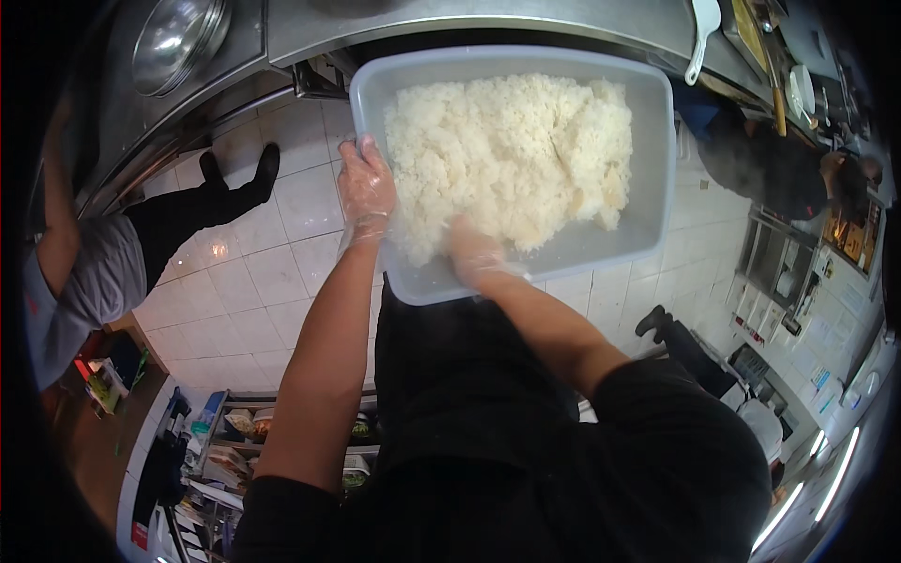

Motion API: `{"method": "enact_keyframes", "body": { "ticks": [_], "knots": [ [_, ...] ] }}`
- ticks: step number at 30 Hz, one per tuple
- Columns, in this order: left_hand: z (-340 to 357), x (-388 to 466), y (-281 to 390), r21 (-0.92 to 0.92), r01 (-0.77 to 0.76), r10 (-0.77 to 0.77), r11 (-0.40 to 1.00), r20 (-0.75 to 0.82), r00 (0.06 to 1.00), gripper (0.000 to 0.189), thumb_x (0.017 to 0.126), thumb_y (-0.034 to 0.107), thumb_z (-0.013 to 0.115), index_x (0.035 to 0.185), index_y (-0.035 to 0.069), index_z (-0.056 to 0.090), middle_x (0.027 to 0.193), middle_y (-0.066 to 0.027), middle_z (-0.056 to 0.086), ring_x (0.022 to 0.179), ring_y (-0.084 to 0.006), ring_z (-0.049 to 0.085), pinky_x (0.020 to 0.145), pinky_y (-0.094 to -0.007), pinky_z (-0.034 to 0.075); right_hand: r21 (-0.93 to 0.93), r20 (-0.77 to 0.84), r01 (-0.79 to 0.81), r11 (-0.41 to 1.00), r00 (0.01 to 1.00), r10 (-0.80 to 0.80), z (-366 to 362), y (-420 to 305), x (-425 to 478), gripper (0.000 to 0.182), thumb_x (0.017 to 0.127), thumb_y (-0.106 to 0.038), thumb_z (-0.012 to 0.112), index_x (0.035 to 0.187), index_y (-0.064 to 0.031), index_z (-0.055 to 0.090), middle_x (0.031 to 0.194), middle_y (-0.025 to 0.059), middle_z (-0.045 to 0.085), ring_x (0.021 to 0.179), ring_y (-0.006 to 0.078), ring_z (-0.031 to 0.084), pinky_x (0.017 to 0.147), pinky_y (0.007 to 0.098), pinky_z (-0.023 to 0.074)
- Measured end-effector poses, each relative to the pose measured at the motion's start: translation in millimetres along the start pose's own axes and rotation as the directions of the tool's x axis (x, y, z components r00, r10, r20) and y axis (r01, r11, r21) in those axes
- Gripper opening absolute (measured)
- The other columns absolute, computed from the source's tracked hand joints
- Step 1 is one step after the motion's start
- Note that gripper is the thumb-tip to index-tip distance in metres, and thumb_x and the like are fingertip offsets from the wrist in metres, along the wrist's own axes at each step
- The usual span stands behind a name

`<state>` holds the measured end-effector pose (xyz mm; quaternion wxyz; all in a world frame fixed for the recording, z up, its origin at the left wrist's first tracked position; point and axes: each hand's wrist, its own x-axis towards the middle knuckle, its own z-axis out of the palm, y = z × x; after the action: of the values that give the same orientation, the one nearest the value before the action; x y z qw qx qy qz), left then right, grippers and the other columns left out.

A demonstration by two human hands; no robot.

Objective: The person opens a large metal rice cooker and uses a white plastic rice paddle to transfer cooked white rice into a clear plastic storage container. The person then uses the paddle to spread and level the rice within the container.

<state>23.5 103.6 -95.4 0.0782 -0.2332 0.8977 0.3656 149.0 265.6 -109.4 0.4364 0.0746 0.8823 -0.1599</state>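
Observation:
Cooked white rice [507, 155] lies in a thick, lumpy mass inside a translucent grey plastic tub [651, 236]. The tub is just in front of my body, beside the metal counter. My left hand [367, 181], in a clear disposable glove, grips the tub's left rim. Also in a clear glove, my right hand [477, 248] is inside the tub at the near edge of the rice. It is blurred, and its fingertips are partly lost against the rice, so whether it grasps any cannot be told. At the tub's right end, some of the bottom shows bare.
Stacked metal bowls [181, 46] sit on the steel counter [436, 28] at the upper left. A white rice paddle [702, 39] overhangs the counter's edge. One person [91, 274] stands left; others [760, 165] are at right. Behind me are shelves with food containers [239, 426].

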Motion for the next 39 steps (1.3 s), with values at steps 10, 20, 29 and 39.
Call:
{"method": "enact_keyframes", "body": {
  "ticks": [10, 20, 29, 39],
  "knots": [
    [4, 7, -6, 0.099, 0.001, -0.003, 0.995, 0.022, 1.000, 0.042, 0.106, 0.041, 0.037, 0.116, 0.000, 0.046, 0.092, -0.0340, 0.066, 0.088, -0.0539, 0.064, 0.080, -0.0598, 0.050, -0.255, 0.146, 0.171, 0.952, 0.980, -0.137, 17, -35, 7, 0.022, 0.096, -0.010, 0.049, 0.116, -0.0033, 0.055, 0.098, 0.0210, 0.073, 0.092, 0.0366, 0.073, 0.073, 0.0488, 0.0569],
    [1, 5, -4, 0.096, 0.010, -0.011, 0.995, 0.018, 1.000, 0.043, 0.105, 0.043, 0.041, 0.116, 0.002, 0.047, 0.089, -0.0324, 0.067, 0.087, -0.0530, 0.065, 0.078, -0.0598, 0.050, -0.126, 0.034, 0.037, 0.991, 0.999, -0.033, -41, -25, 24, 0.022, 0.099, -0.015, 0.046, 0.113, -0.0014, 0.058, 0.102, 0.0235, 0.072, 0.093, 0.0383, 0.072, 0.074, 0.0495, 0.0572],
    [-2, 2, -1, 0.124, -0.001, -0.004, 0.992, 0.039, 0.999, 0.044, 0.105, 0.042, 0.040, 0.118, 0.000, 0.045, 0.087, -0.0317, 0.067, 0.083, -0.0519, 0.065, 0.074, -0.0592, 0.051, -0.050, 0.000, 0.021, 0.999, 1.000, -0.022, -51, -15, 66, 0.038, 0.104, -0.028, 0.036, 0.122, -0.0044, 0.060, 0.115, 0.0248, 0.069, 0.116, 0.0458, 0.063, 0.105, 0.0541, 0.0424],
    [8, 5, -11, 0.173, -0.054, 0.056, 0.983, -0.006, 0.998, 0.043, 0.105, 0.038, 0.042, 0.117, -0.003, 0.043, 0.078, -0.0295, 0.066, 0.075, -0.0482, 0.067, 0.065, -0.0554, 0.055, -0.290, -0.255, 0.150, 0.945, 0.940, -0.227, -31, 10, 99, 0.042, 0.104, -0.027, 0.041, 0.134, -0.0006, 0.054, 0.128, 0.0221, 0.063, 0.119, 0.0318, 0.062, 0.103, 0.0458, 0.0463]
  ]
}}
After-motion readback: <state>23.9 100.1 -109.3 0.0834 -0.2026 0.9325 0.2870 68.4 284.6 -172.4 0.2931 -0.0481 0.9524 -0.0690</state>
